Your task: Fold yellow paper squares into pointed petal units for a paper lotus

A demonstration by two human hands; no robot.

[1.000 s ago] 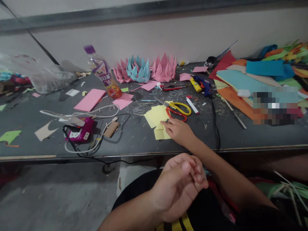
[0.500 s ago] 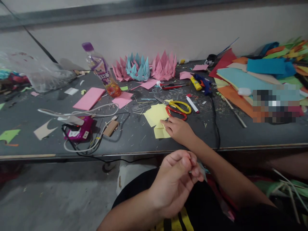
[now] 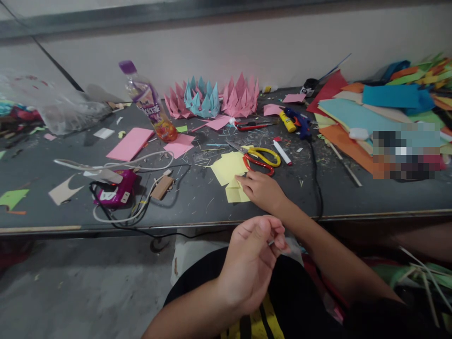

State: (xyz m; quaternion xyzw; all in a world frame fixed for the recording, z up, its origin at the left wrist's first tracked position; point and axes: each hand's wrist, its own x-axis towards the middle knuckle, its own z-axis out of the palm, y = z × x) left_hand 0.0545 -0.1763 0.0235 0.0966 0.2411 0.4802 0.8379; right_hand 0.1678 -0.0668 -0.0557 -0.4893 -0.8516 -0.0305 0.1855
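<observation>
My left hand (image 3: 249,263) is raised in front of the table's edge, palm turned partly inward. Its fingers are curled with the thumb against them, and no object shows in it. My right hand (image 3: 263,190) lies on the table, index finger stretched onto yellow paper (image 3: 226,167) and the other fingers loosely bent. A smaller folded yellow piece (image 3: 236,194) lies beside its fingertips. Just beyond this hand, scissors (image 3: 263,157) with a yellow and a red handle rest partly on the yellow paper. A white marker (image 3: 282,152) is to their right.
Folded pink (image 3: 240,99) and blue (image 3: 202,100) paper pieces stand at the back, near a bottle (image 3: 151,106). A purple power adapter (image 3: 118,190) with cables is left. A glue gun (image 3: 298,123) and coloured sheets (image 3: 353,117) lie right.
My left hand has turned and risen slightly, its thumb drawn back from the fingertips. My right hand stays on the yellow paper.
</observation>
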